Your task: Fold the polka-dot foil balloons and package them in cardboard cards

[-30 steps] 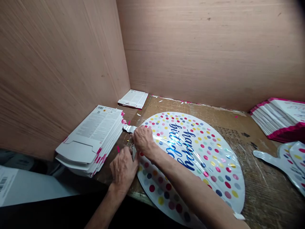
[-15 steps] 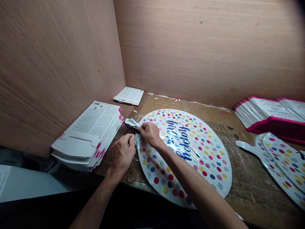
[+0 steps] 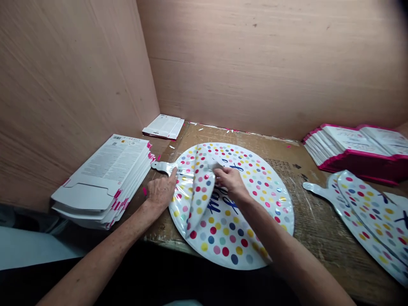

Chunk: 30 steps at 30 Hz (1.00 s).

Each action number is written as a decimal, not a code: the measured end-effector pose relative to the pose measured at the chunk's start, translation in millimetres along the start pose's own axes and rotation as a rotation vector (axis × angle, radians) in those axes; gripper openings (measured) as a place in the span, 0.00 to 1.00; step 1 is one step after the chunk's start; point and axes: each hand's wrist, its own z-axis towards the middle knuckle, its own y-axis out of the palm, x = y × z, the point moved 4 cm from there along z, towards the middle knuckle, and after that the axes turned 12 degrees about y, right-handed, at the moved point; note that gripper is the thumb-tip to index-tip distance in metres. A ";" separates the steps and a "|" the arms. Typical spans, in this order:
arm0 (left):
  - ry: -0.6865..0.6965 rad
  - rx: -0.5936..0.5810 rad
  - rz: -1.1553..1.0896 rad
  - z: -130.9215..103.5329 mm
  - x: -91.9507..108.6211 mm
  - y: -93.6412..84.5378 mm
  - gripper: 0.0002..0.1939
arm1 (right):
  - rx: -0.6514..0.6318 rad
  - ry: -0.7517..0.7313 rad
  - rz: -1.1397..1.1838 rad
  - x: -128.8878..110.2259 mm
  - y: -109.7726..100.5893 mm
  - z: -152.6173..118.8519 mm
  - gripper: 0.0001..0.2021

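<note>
A flat, round foil balloon sheet with coloured dots and blue lettering [image 3: 223, 238] lies on the worn table, with others seemingly beneath it. My right hand [image 3: 231, 180] pinches the neck of the top balloon, whose left part is folded over toward the right. My left hand [image 3: 161, 189] rests at the left edge of the pile near the neck underneath, its index finger stretched onto the foil. Whether it holds anything does not show; its fingers are apart from the folded flap.
A stack of white printed card sleeves [image 3: 105, 174] stands at the left, a smaller one [image 3: 164, 126] in the back corner. Pink-edged packs [image 3: 357, 146] sit back right, above more dotted balloons [image 3: 366, 212]. Wooden panels [image 3: 255, 63] rise behind and left.
My right hand has moved right with the balloon's neck, folding the top balloon over. My left hand has opened from a fist, with a finger on the foil. The view has shifted slightly right.
</note>
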 end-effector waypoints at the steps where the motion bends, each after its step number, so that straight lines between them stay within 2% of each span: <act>1: 0.006 0.000 0.013 -1.9 4.2 -2.8 0.25 | 0.027 0.030 0.012 8.9 -22.9 -1.6 0.11; 3: 0.027 0.017 -0.010 -7.9 20.0 -11.5 0.22 | 0.082 0.096 0.008 27.1 -67.6 -5.1 0.12; 6: 0.102 0.035 -0.136 -23.5 61.8 -22.9 0.22 | 0.161 0.178 -0.057 49.3 -121.7 -12.8 0.13; 8: 0.151 0.000 -0.202 -36.3 93.0 -23.8 0.24 | 0.231 0.199 -0.120 57.4 -144.8 -21.4 0.12; 10: 0.179 -0.059 -0.232 -48.1 117.6 -19.5 0.25 | 0.429 0.075 -0.270 54.8 -158.0 -33.8 0.10; 12: 0.194 -0.098 -0.263 -57.9 131.7 -13.9 0.25 | 0.616 -0.212 -0.516 44.1 -153.6 -47.8 0.14; 13: 0.198 -0.108 -0.289 -62.0 135.0 -11.5 0.25 | 0.637 -0.367 -0.654 39.7 -144.3 -52.8 0.16; 14: 0.200 -0.123 -0.329 -65.8 136.4 -9.4 0.24 | 0.595 -0.484 -0.776 38.3 -132.9 -54.7 0.16; 15: 0.191 -0.147 -0.387 -69.3 136.3 -7.8 0.23 | 0.507 -0.541 -0.866 39.7 -122.0 -53.4 0.16; 17: 0.151 -0.250 -0.611 -75.4 136.0 -6.1 0.23 | 0.346 -0.534 -0.969 46.2 -109.3 -46.5 0.14; 19: 0.084 -0.421 -0.986 -80.5 140.7 -9.1 0.25 | 0.249 -0.481 -0.940 51.2 -111.4 -42.5 0.15; 21: 0.010 -0.554 -1.419 -83.1 150.8 -22.8 0.26 | 0.168 -0.479 -0.757 51.3 -122.9 -51.1 0.19; 22: -0.027 -0.571 -1.605 -82.8 155.4 -33.2 0.25 | 0.127 -0.507 -0.635 50.1 -129.6 -61.5 0.23; 24: -0.093 -0.499 -1.847 -80.3 159.7 -55.2 0.24 | 0.071 -0.633 -0.427 47.3 -139.3 -92.4 0.33; 26: -0.089 -0.424 -1.899 -78.5 158.6 -71.4 0.25 | 0.102 -0.826 -0.392 49.5 -139.8 -127.3 0.43; 27: -0.046 -0.427 -1.844 -77.7 157.0 -75.6 0.27 | 0.187 -0.912 -0.435 53.8 -137.5 -141.7 0.46; 28: 0.010 -0.423 -1.729 -75.9 153.6 -77.1 0.29 | 0.293 -0.984 -0.488 59.8 -134.2 -152.6 0.44; 29: 0.061 -0.370 -1.562 -71.8 147.5 -76.6 0.31 | 0.390 -1.035 -0.542 67.0 -130.2 -159.5 0.39; 30: 0.101 -0.256 -1.361 -64.9 139.2 -75.5 0.32 | 0.451 -1.069 -0.592 74.5 -126.1 -162.8 0.33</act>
